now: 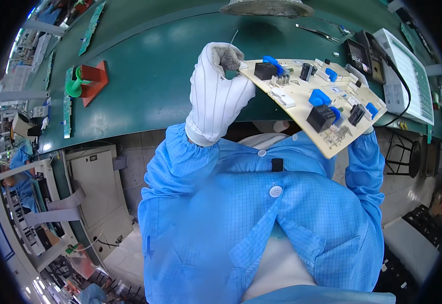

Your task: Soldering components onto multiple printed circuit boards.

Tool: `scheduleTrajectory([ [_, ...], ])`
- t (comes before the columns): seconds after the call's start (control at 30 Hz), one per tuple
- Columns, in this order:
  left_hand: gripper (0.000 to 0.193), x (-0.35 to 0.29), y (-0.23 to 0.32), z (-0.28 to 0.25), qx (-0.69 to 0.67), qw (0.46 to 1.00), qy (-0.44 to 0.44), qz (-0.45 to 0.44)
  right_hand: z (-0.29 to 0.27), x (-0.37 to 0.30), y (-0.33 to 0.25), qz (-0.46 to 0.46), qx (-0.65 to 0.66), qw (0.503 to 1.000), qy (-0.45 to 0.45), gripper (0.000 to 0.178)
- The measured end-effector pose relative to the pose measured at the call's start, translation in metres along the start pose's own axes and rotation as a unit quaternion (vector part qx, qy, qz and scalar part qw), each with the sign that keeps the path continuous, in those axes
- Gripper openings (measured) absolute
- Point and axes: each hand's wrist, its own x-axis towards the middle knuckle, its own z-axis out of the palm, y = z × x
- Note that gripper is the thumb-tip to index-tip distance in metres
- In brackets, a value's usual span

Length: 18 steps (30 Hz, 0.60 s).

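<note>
Green counter; populated tan circuit board tilted over its near edge, right of frame center. Your left hand pinches its corner; right hand mostly hidden, can't tell its grip. Glove slip could drop it.

The circuit board conceals most of the right hand; only a pale sliver shows at the board's near edge, so finger position is not determinable. The board's underside is hidden. At the left hand, curled fingers obscure the lower end of a thin rod; its type is indeterminate. Beyond this hand, the upper edge cuts off a round grey fixture. Below it, a patch of the blue coat is blurred. Far left of it, a blue-clad person is indistinct.
</note>
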Motion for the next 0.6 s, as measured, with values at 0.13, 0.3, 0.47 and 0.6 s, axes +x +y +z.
scheduleTrajectory([
  [0.13, 0.029, 0.005, 0.0, -0.018, 0.018, 0.998, -0.048, 0.03, -0.011, -0.004, -0.056, -0.171, -0.174, 0.967, 0.073, 0.036],
  [0.3, 0.012, 0.028, 0.057, -0.042, -0.228, 0.93, 0.093, 0.273, 0.014, -0.027, -0.23, -0.274, -0.269, 0.915, 0.124, 0.023],
  [0.47, 0.029, 0.053, 0.154, -0.033, 0.146, 0.866, -0.012, 0.478, 0.095, 0.0, -0.316, -0.48, -0.597, 0.631, -0.12, 0.016],
  [0.6, 0.037, 0.083, 0.13, -0.021, 0.239, 0.835, 0.041, 0.494, 0.134, 0.022, -0.322, -0.421, -0.665, 0.6, -0.14, 0.022],
])
